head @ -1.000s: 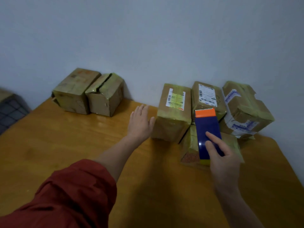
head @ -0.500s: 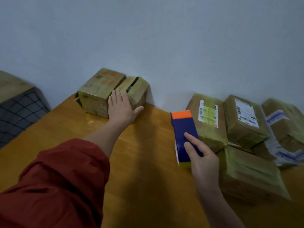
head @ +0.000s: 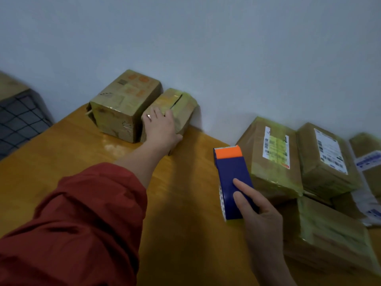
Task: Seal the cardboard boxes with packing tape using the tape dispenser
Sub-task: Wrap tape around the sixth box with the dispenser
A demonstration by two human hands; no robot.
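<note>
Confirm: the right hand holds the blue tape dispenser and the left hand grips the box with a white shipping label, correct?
Wrong box. In the head view the right hand holds the blue tape dispenser, but the left hand grips the box with the gap in its top, by the wall.

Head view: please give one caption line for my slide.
Left hand grips the unsealed box at the wall while the right hand holds the blue tape dispenser over the wooden table.
</note>
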